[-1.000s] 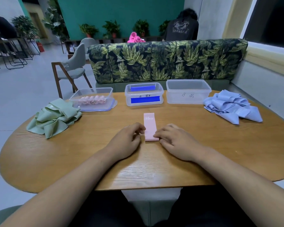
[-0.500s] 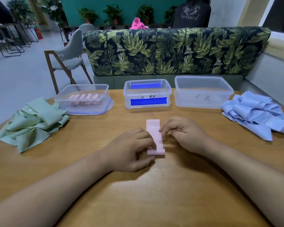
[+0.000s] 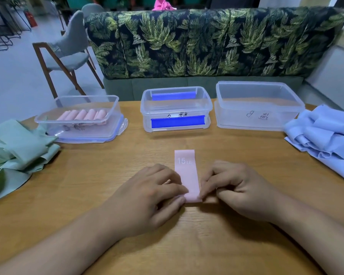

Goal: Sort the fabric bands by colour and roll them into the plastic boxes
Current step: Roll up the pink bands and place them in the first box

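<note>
A pink fabric band (image 3: 187,173) marked "15" lies flat on the wooden table (image 3: 216,245), pointing away from me. My left hand (image 3: 147,197) pinches its near left corner. My right hand (image 3: 236,187) pinches its near right edge with curled fingers. Three clear plastic boxes stand at the back: the left box (image 3: 115,104) holds several rolled pink bands, the middle box (image 3: 176,110) has blue clips, and the right box (image 3: 258,106) holds nothing I can see. A heap of green bands (image 3: 18,147) lies at the far left, a heap of light blue bands (image 3: 326,139) at the far right.
A bench with a leaf-print back (image 3: 207,42) runs behind the table. A grey chair with wooden legs (image 3: 68,54) stands at the back left on the floor. The left box rests on its lid (image 3: 119,132).
Both hands have closed on the near end of the pink band; the right hand slid back from the band's middle to its near edge. The camera has moved closer and tilted down.
</note>
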`<state>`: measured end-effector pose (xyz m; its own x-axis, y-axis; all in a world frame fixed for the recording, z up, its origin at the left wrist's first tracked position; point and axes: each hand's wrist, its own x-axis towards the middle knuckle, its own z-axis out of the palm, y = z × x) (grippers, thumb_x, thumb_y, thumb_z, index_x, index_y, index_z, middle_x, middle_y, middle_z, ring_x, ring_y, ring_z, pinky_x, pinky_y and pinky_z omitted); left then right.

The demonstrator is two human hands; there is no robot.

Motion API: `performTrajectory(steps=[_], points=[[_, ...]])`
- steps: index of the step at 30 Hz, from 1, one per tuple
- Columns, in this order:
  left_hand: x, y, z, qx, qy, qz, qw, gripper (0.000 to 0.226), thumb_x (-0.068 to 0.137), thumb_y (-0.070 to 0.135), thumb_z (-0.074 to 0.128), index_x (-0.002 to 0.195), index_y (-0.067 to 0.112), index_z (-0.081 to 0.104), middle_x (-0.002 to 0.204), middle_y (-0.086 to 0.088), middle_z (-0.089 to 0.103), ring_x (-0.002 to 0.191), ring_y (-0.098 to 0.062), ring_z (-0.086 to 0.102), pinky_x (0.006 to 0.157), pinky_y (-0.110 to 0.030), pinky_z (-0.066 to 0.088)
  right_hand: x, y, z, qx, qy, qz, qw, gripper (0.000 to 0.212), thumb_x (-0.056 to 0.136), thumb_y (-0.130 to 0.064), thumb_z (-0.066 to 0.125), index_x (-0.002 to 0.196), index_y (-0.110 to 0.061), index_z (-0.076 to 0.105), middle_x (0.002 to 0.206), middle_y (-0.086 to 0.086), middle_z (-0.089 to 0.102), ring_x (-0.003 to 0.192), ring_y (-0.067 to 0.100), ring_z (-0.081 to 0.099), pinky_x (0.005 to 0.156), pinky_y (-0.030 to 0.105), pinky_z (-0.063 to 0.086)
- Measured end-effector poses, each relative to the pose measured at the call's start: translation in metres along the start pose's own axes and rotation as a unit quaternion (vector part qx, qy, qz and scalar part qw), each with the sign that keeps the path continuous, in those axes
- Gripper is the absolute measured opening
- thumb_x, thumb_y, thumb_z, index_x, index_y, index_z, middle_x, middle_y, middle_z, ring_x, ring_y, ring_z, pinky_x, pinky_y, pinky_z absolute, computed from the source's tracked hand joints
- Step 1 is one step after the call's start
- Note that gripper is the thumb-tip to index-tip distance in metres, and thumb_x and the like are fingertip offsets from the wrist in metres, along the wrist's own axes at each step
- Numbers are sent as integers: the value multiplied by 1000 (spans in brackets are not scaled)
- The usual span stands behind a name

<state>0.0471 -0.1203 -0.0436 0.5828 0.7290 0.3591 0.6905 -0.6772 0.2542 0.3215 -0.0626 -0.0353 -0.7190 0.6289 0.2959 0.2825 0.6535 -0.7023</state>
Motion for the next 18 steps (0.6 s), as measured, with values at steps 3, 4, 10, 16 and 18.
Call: performTrajectory(steps=[3, 4, 10, 16, 18], points=[[1, 1, 0, -16, -3, -25, 1000, 27, 108, 40, 59, 130, 28, 70, 124, 12, 63, 117, -12, 59, 97, -34, 50, -1, 3, 1, -31, 5, 2, 1000, 44, 79, -7, 50, 95, -31, 84, 98, -17, 71, 101, 11, 65, 88, 21, 47], [1, 1, -1, -33, -1, -34, 999, 27, 108, 38, 61, 131, 25, 68, 125, 12, 62, 118, -11, 59, 98, -33, 49, -1, 5, 1, -39, 8, 7, 999, 46, 79, -3, 51, 96, -32, 83, 98, -17, 70, 102, 11, 65, 89, 22, 47], [-4, -4, -5, -105, 15, -89, 990, 28, 97, 10, 68, 121, 23, 59, 121, 13, 58, 115, -13, 59, 96, -36, 50, 0, 10, 4, -63, 22, 50, 996, 52, 82, 2, 56, 101, -38, 81, 104, -18, 69, 112, 12, 61, 91, 18, 43], [-1, -3, -5, -59, -21, -59, 996, 27, 97, 15, 68, 123, 24, 69, 125, 11, 60, 119, -14, 57, 97, -36, 48, -2, 14, 5, -87, 29, 73, 993, 54, 88, 8, 73, 106, -42, 81, 107, -21, 67, 117, 11, 56, 94, 15, 40], [-2, -3, -3, -50, -23, -69, 996, 28, 99, 19, 67, 126, 28, 68, 126, 12, 59, 120, -13, 56, 97, -37, 49, -1, 13, 6, -96, 38, 75, 992, 51, 91, 4, 71, 108, -42, 81, 109, -23, 67, 118, 11, 55, 95, 15, 40]])
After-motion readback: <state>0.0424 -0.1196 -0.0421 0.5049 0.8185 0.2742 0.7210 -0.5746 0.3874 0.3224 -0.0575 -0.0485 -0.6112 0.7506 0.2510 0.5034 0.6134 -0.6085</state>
